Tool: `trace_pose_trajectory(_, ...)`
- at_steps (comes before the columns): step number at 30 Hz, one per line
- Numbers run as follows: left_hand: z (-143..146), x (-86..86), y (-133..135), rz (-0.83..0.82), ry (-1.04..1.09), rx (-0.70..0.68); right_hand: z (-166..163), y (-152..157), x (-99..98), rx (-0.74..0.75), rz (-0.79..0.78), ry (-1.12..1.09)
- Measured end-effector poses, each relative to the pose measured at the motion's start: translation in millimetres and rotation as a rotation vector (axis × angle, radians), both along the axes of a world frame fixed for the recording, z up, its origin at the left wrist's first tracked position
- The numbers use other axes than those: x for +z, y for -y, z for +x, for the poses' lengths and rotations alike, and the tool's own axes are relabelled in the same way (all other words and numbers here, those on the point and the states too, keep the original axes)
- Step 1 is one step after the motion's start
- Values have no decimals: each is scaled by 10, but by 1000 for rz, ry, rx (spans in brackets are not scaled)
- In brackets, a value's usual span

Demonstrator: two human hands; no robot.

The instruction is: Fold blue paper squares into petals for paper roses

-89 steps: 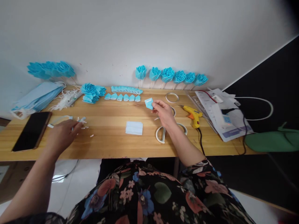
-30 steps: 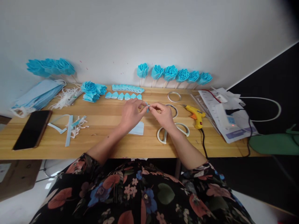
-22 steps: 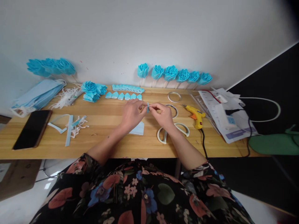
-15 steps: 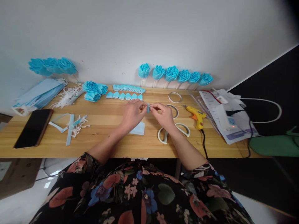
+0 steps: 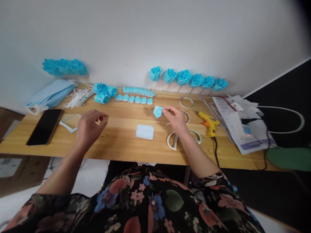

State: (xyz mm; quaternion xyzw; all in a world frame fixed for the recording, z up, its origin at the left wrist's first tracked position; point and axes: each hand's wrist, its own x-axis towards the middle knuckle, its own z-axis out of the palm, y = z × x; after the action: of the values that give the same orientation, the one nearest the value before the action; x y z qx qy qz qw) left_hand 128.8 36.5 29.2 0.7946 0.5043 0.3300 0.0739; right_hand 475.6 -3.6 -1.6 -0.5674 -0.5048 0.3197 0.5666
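My right hand (image 5: 175, 118) pinches a folded light-blue fabric petal (image 5: 157, 111) by its right edge, with the petal's point facing down. Out to the left, my left hand (image 5: 91, 126) is closed, thumb and forefinger together above the cut strips; anything between those fingertips is hidden or too small to make out. Below the petal lies a pale-blue rectangle (image 5: 144, 132), flat on the wooden table (image 5: 121, 142). Behind are a row of folded petals (image 5: 131, 99) and a pleated blue strip (image 5: 139, 92).
Blue fabric flowers (image 5: 184, 77) on sticks lean along the wall. At left lie a phone (image 5: 45, 127), face masks (image 5: 51, 95) and white ear loops (image 5: 78, 97). At right are white-handled scissors (image 5: 175, 142), tape rings (image 5: 186, 102), a yellow glue gun (image 5: 208, 123) and a power strip (image 5: 239, 124).
My hands have parted. The left one has swung left over the strips, while the right one keeps the petal, which now shows its flat face. The view has shifted slightly.
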Motion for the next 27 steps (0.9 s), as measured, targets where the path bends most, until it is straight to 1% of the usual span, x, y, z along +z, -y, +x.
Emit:
trace_pose_trajectory(2, -227, -70, 10, 19, -105, 40, -3, 1, -16, -2, -1, 1)
trace_pose_trajectory(5, -485, -162, -15, 8, -241, 91, -12, -15, -33, -24, -23, -12)
trace_pose_trajectory(8, -665, -212, -15, -9, -296, 23, -23, -37, -40, -51, -38, -63)
trace_pose_trajectory(10, -725, -232, 38, 6, -301, -35, -23, -48, -44, -66, -35, -87)
trace_pose_trajectory(13, -694, -279, 179, 31, -326, -65, -13, -57, -55, -84, -27, -86)
trace_pose_trajectory(15, -609, -336, 262, 10, -360, -81, -9, -58, -61, -86, -26, -84)
trace_pose_trajectory(17, -512, -403, 291, -17, -388, -85, -10, -56, -66, -81, -30, -85)
trace_pose_trajectory(20, -430, -487, 208, -16, -393, -24, -16, -54, -72, -75, -44, -97)
trace_pose_trajectory(23, -475, -512, 53, 3, -359, 92, -23, -51, -62, -84, -50, -112)
trace_pose_trajectory(25, -531, -477, -24, -1, -326, 154, -30, -43, -38, -87, -47, -104)
trace_pose_trajectory(27, -542, -392, -59, -6, -281, 183, -39, -30, -2, -68, -54, -84)
